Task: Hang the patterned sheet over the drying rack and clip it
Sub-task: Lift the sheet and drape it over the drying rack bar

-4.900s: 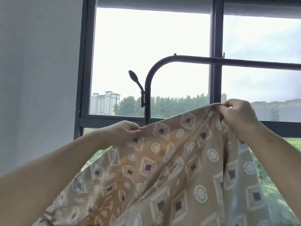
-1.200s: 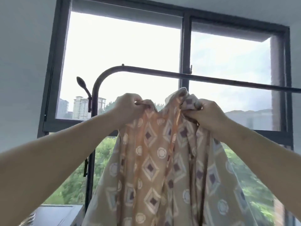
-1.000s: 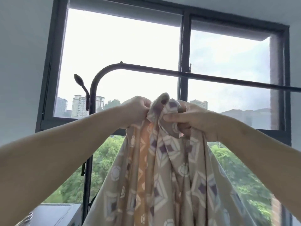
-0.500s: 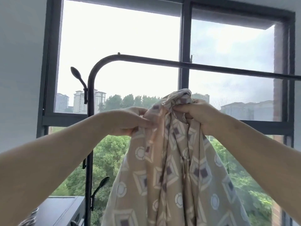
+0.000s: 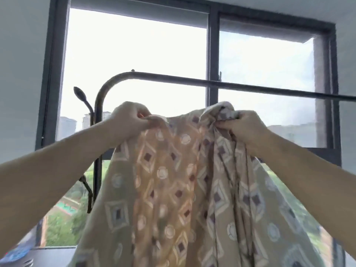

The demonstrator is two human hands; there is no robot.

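Two bare hands, mine, are holding a patterned sheet up in front of a window. At the far left a pale wall (image 5: 19, 74) is meeting the dark window frame (image 5: 52, 74). Just right of that, a knobbed hook (image 5: 79, 93) is sticking out from the drying rack (image 5: 173, 76). The rack's dark upright is curving over into a top bar that is running off to the right, above my hands and apart from the cloth.

My left hand (image 5: 133, 118) is pinching the sheet's upper edge between thumb and curled fingers, close beside the rack's upright. The patterned sheet (image 5: 173, 180), tan and orange with diamonds and circles, is sagging slightly between my hands and falling in long folds out of view below. It is hanging wholly on the near side of the bar, not over it yet. My right hand (image 5: 244, 128) is clamping a bunched wad of the edge, with gathered cloth poking up above the knuckles.

I am judging the fabric to be thin, soft and light: daylight is glowing through it, and it is collapsing wherever nothing supports it. It is looking likely to slide on the smooth bar. I am therefore favouring a hold on the top hem, hands spread wide, to lift the edge over evenly. No clips are showing in view.
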